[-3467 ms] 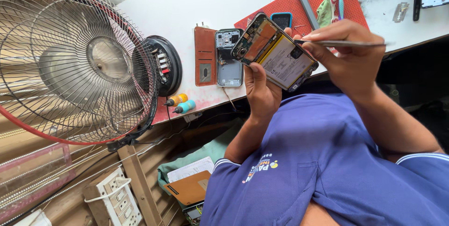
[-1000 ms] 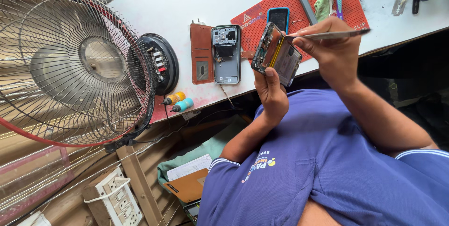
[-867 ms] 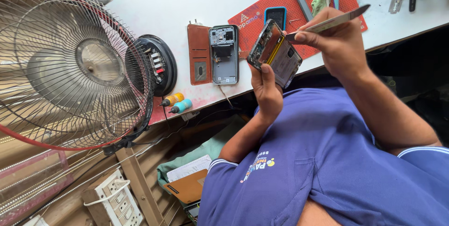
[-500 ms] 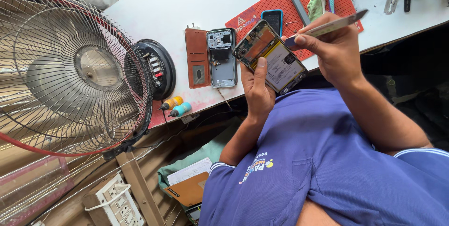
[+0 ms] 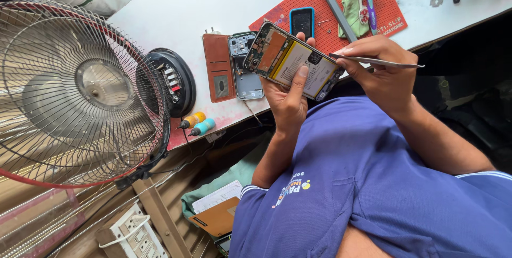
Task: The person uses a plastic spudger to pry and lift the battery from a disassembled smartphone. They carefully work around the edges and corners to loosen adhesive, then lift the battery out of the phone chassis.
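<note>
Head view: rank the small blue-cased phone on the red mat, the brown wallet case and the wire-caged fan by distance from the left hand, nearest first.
1. Small blue-cased phone, on the red mat just beyond the left hand.
2. Brown wallet case, on the white tabletop.
3. Wire-caged fan, at the table's end.

White worktop (image 5: 176, 7) across the top, from ten to two o'clock, brightly lit. Red mat (image 5: 384, 15) at one o'clock on it. Wire-caged fan (image 5: 80, 92) at nine o'clock. Wooden slats (image 5: 160, 210) below the edge at seven, with a white socket strip (image 5: 130, 231). Deep shadow (image 5: 469, 98) under the worktop at three o'clock.
</note>
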A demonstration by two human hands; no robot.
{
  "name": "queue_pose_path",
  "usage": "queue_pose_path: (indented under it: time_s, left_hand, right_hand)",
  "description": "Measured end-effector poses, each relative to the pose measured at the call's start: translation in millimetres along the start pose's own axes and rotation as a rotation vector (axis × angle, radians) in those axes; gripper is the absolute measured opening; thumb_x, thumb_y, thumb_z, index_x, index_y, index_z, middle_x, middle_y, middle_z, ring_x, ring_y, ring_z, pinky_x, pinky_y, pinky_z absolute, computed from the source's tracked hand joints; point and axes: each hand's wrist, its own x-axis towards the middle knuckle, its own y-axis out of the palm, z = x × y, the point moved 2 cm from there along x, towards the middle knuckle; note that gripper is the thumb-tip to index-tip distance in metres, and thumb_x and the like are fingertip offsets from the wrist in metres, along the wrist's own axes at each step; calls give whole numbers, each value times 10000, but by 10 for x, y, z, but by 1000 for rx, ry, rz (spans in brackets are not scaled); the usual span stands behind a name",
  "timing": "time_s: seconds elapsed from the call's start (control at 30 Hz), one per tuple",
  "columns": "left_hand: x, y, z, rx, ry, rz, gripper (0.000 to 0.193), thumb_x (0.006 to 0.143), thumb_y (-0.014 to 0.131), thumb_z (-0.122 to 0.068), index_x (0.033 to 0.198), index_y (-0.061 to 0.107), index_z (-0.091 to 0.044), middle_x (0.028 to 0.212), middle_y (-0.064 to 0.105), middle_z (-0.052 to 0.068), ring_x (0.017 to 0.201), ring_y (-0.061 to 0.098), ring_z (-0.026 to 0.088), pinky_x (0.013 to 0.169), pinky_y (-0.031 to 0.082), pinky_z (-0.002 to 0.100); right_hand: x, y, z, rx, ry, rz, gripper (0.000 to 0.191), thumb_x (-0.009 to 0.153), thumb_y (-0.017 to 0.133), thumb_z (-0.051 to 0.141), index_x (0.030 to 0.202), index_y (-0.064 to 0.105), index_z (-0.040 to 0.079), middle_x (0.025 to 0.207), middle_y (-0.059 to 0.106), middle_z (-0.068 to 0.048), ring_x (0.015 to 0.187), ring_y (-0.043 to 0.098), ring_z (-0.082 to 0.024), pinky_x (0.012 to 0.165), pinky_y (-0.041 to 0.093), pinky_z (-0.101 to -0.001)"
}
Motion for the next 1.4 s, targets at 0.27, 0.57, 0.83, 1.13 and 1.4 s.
queue_pose_path:
  time_s: [0.27, 0.57, 0.83, 1.13, 1.4]
  left_hand:
    - [6, 29, 7, -1, 10, 10, 609, 1026, 529, 167, 1559, 336, -56, 1525, 519, 243, 1398, 543, 330, 1189, 487, 455]
    - [-67, 159, -12, 270, 87, 5, 523, 1087, 517, 97, 1575, 350, 9, 1531, 500, 209, 1429, 528, 290, 1233, 444, 402]
    - [-76, 148, 73, 258, 44, -45, 467, 1109, 501, 45, 1555, 368, 16, 1565, 508, 178, 1415, 530, 255, 1219, 448, 376]
    - [-3, -9, 128, 144, -24, -22, 465, 1103, 515, 55, 1545, 376, 9, 1525, 533, 207, 1388, 558, 273, 1214, 488, 419]
    - [62, -55, 44, -104, -122, -32, 440, 1102, 498, 63, 1529, 416, -3, 1447, 559, 265, 1351, 577, 358, 1210, 501, 490]
  right_hand:
    - [54, 44, 44, -130, -115, 20, 220, 967, 810, -85, 1143, 687, -35, 1143, 722, -165, 1015, 732, -231, 884, 609, -293]
    - [55, 208, 9, -349, -454, -19, 240, 938, 822, -131, 1096, 663, -47, 1106, 724, -189, 1066, 754, -336, 939, 639, -410]
    - [47, 186, -97, -226, -58, -53, 174, 986, 830, -73, 1111, 714, -37, 1098, 757, -152, 959, 761, -210, 851, 607, -276]
    - [250, -56, -375, 199, 408, 161, 161, 968, 806, 46, 1017, 667, -21, 967, 738, -100, 914, 742, -154, 809, 608, -269]
    - [267, -66, -485, 405, 577, 169, 197, 932, 815, 25, 1048, 663, -21, 990, 722, -104, 938, 699, -159, 854, 568, -268]
